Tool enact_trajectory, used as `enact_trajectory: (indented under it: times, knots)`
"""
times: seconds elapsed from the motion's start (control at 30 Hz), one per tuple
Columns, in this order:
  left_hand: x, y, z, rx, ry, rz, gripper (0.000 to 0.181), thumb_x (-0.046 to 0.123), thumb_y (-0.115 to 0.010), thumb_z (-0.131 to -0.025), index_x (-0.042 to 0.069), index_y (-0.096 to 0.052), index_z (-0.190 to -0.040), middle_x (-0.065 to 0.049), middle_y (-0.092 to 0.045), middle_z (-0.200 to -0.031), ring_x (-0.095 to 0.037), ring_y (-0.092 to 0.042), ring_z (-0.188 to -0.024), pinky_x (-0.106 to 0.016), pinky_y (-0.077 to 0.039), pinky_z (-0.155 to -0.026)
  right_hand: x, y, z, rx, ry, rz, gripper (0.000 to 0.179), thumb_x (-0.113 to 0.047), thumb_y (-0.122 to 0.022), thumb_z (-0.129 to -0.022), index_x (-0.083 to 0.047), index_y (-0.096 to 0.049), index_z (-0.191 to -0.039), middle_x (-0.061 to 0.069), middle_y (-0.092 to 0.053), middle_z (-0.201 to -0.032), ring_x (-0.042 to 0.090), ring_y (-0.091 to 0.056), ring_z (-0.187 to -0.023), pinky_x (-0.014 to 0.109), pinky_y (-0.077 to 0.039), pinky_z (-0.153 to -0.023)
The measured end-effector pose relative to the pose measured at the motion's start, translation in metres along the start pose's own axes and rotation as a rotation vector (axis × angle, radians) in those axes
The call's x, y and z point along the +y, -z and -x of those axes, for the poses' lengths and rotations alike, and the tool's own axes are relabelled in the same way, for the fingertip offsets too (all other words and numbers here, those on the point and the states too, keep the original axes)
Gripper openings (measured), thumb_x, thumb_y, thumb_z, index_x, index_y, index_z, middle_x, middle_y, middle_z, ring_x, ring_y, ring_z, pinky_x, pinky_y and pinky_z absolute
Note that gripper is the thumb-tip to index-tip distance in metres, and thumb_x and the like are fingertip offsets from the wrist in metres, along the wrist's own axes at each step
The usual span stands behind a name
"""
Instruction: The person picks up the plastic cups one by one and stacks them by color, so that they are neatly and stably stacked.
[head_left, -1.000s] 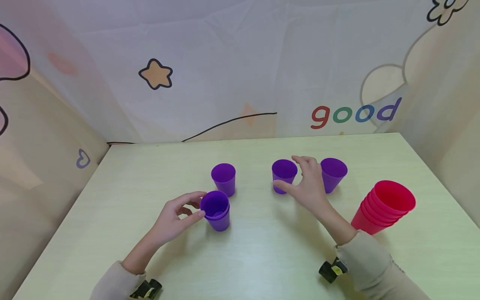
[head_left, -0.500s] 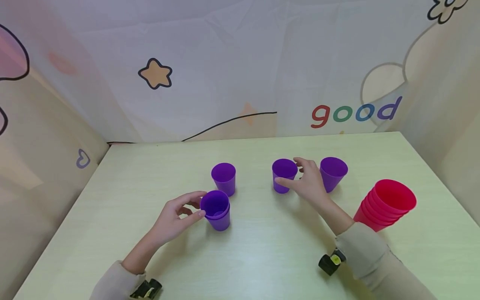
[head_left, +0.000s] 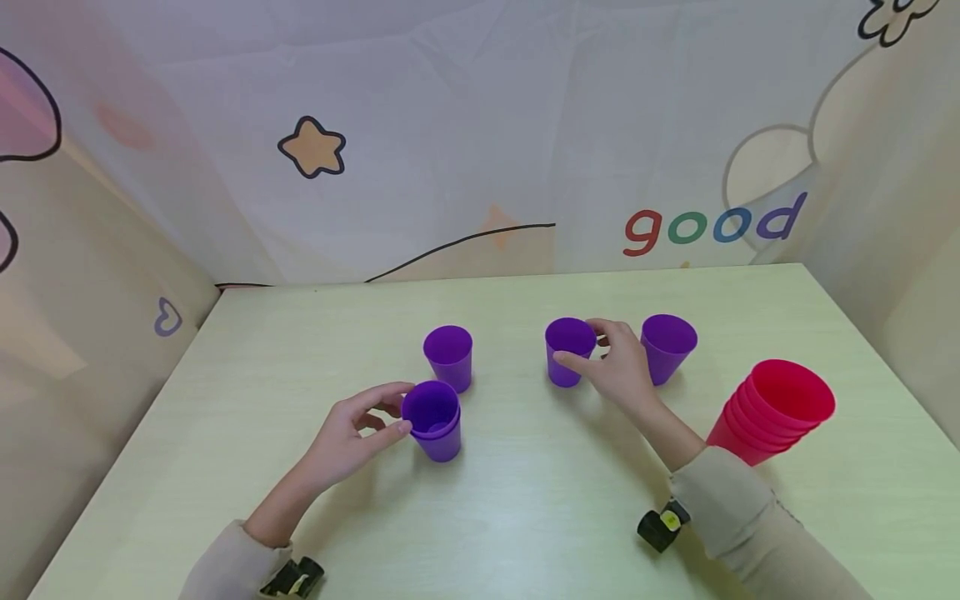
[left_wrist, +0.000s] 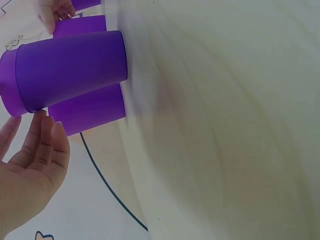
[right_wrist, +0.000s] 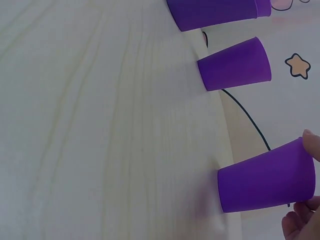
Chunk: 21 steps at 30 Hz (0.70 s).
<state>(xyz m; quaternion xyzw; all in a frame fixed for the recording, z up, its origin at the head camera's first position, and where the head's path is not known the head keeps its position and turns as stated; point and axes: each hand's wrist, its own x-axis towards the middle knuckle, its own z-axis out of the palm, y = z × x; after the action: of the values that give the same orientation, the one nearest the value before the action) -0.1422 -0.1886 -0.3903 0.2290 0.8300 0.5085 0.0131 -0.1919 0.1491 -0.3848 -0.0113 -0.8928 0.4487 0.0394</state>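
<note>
In the head view my left hand (head_left: 352,433) holds a stack of two nested purple cups (head_left: 441,446) by its left side, near the rim. The left wrist view has the fingertips touching this purple stack (left_wrist: 72,70) from below in the picture. Further right, my right hand (head_left: 622,371) grips a single purple cup (head_left: 566,337), thumb in front and fingers on its far right side. In the right wrist view the thumb and fingers lie on opposite sides of that cup (right_wrist: 267,177). Another upright purple cup (head_left: 450,358) stands just behind the nested pair.
One more purple cup (head_left: 666,350) stands just right of my right hand. A leaning-looking stack of larger red cups (head_left: 787,396) is at the far right, partly behind my sleeve. The pale wooden table (head_left: 480,517) ends at a printed backdrop cloth (head_left: 450,150).
My right hand has come down a little, and its thumb and fingers have closed in around the purple cup. My left hand and the nested cups have stayed put.
</note>
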Motion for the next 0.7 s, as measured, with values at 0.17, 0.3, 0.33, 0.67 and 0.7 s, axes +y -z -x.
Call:
enact_trajectory:
  times: [0.17, 0.3, 0.33, 0.67, 0.7]
  knots:
    - [0.002, -0.001, 0.0, 0.002, -0.006, 0.01, 0.038, 0.01, -0.065, -0.084, 0.008, -0.056, -0.121, -0.006, -0.062, -0.101, -0.021, -0.055, -0.093, -0.03, -0.048, -0.071, 0.0, -0.001, 0.001, 0.037, 0.04, 0.011, 0.072, -0.039, -0.072, -0.076, 0.001, -0.044, -0.13, 0.018, -0.049, -0.114, 0.032, -0.046, -0.102, 0.041, -0.042, -0.082]
    - [0.003, -0.001, 0.0, 0.002, -0.007, 0.017, 0.038, 0.01, -0.065, -0.084, 0.008, -0.056, -0.121, -0.006, -0.062, -0.101, -0.021, -0.055, -0.092, -0.03, -0.048, -0.071, 0.0, -0.002, 0.003, 0.056, 0.056, 0.001, 0.071, -0.038, -0.073, -0.075, 0.002, -0.046, -0.128, 0.017, -0.051, -0.11, 0.032, -0.047, -0.099, 0.04, -0.041, -0.082]
    - [0.002, -0.001, 0.0, 0.001, -0.006, 0.016, 0.038, 0.01, -0.065, -0.084, 0.008, -0.056, -0.121, -0.006, -0.062, -0.101, -0.021, -0.055, -0.092, -0.03, -0.048, -0.071, -0.001, -0.002, 0.004, 0.058, 0.059, -0.002, 0.071, -0.038, -0.073, -0.075, 0.002, -0.046, -0.128, 0.017, -0.051, -0.11, 0.031, -0.048, -0.099, 0.04, -0.041, -0.083]
    - [0.002, -0.001, 0.0, 0.001, -0.01, 0.015, 0.038, 0.01, -0.065, -0.084, 0.008, -0.056, -0.121, -0.006, -0.063, -0.102, -0.022, -0.055, -0.093, -0.03, -0.047, -0.071, -0.006, 0.001, 0.013, 0.06, 0.124, -0.036, 0.071, -0.037, -0.075, -0.073, 0.001, -0.048, -0.126, 0.017, -0.053, -0.111, 0.031, -0.051, -0.098, 0.042, -0.044, -0.085]
    - [0.002, -0.001, 0.0, 0.001, -0.009, 0.015, 0.038, 0.01, -0.065, -0.084, 0.008, -0.056, -0.121, -0.006, -0.062, -0.101, -0.022, -0.055, -0.093, -0.03, -0.047, -0.071, -0.008, 0.002, 0.014, 0.06, 0.13, -0.039, 0.07, -0.037, -0.076, -0.073, 0.001, -0.048, -0.126, 0.016, -0.053, -0.111, 0.03, -0.051, -0.098, 0.042, -0.044, -0.085]
